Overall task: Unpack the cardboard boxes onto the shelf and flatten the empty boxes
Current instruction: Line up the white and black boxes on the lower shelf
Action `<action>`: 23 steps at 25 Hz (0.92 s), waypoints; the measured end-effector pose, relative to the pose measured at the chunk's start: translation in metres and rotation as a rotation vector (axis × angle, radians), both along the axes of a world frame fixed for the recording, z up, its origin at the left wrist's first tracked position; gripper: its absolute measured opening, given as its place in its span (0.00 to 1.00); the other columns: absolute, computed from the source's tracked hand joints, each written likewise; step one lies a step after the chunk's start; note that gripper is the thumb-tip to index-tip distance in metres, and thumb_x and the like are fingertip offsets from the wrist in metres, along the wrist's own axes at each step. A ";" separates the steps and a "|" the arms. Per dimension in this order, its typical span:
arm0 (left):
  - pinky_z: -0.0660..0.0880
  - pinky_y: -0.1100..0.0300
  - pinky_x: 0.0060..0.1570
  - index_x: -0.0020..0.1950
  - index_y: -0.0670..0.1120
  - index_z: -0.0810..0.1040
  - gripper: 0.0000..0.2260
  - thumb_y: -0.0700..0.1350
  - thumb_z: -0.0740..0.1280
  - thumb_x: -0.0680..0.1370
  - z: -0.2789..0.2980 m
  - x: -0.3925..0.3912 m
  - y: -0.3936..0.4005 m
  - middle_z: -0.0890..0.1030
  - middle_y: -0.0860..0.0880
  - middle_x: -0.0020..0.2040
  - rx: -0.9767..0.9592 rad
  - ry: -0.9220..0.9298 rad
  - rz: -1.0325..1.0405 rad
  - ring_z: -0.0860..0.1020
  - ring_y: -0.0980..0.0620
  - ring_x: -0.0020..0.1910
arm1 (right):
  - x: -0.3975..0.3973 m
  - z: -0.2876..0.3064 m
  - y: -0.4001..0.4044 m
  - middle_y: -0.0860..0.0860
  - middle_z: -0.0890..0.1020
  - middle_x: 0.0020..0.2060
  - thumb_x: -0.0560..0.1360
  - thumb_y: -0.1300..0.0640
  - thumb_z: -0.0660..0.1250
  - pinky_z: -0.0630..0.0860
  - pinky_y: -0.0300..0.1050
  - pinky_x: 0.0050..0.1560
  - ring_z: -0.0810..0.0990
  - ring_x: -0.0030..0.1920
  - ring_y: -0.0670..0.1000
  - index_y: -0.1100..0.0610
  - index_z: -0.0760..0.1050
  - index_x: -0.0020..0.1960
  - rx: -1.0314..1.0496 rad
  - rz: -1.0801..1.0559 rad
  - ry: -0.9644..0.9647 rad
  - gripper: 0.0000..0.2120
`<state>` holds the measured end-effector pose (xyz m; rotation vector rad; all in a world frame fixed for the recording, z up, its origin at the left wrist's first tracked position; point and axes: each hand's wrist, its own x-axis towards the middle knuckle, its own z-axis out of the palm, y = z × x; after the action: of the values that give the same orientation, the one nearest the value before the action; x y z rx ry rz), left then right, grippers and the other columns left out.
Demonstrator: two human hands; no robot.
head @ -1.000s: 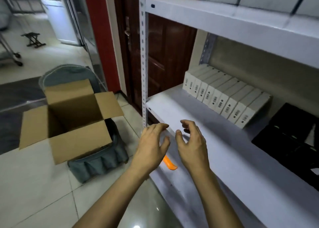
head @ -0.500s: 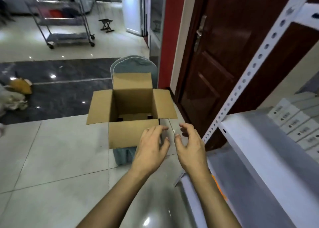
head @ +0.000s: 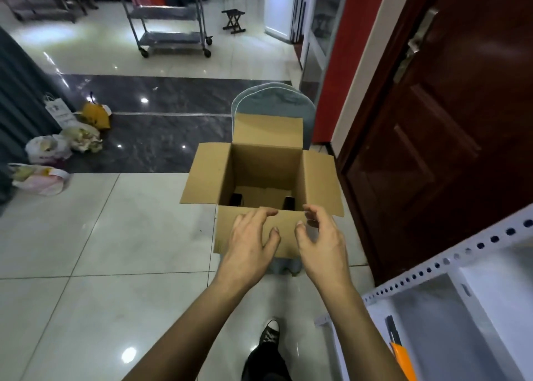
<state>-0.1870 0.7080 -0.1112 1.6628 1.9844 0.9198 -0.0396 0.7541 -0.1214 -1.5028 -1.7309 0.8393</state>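
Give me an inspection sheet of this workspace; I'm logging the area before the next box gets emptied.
Surface: glossy tiled floor.
Job's things: open cardboard box on a grey chair, two dark items at its bottom; white shelf at right.
Clutter: bags on the floor; orange-handled tool on the shelf.
Grippers: left hand and right hand open, over the box's near flap.
Cables: nothing seen.
Surroundings: brown door, metal cart.

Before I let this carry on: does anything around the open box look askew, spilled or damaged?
Nothing looks spilled or damaged. The open cardboard box sits on a grey covered chair, not the floor, with two dark items left inside. Plastic bags are scattered on the floor at left.
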 end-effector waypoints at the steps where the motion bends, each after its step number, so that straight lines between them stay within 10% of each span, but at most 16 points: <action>1: 0.63 0.65 0.61 0.70 0.54 0.72 0.15 0.49 0.63 0.82 -0.002 -0.005 0.012 0.75 0.57 0.66 -0.009 0.004 0.006 0.67 0.58 0.67 | -0.004 -0.002 0.014 0.46 0.79 0.61 0.80 0.54 0.66 0.72 0.41 0.58 0.75 0.61 0.44 0.47 0.73 0.67 -0.008 0.003 0.008 0.16; 23: 0.75 0.55 0.64 0.70 0.52 0.73 0.15 0.48 0.64 0.83 -0.070 -0.100 0.226 0.77 0.54 0.65 -0.160 -0.022 0.082 0.72 0.54 0.66 | -0.083 -0.069 0.242 0.46 0.78 0.61 0.81 0.51 0.65 0.72 0.34 0.51 0.76 0.60 0.46 0.49 0.71 0.69 -0.207 0.020 -0.128 0.16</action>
<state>-0.2869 0.9336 -0.1810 1.4886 2.0665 0.7813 -0.1223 0.9957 -0.1900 -1.7101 -1.7982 0.9768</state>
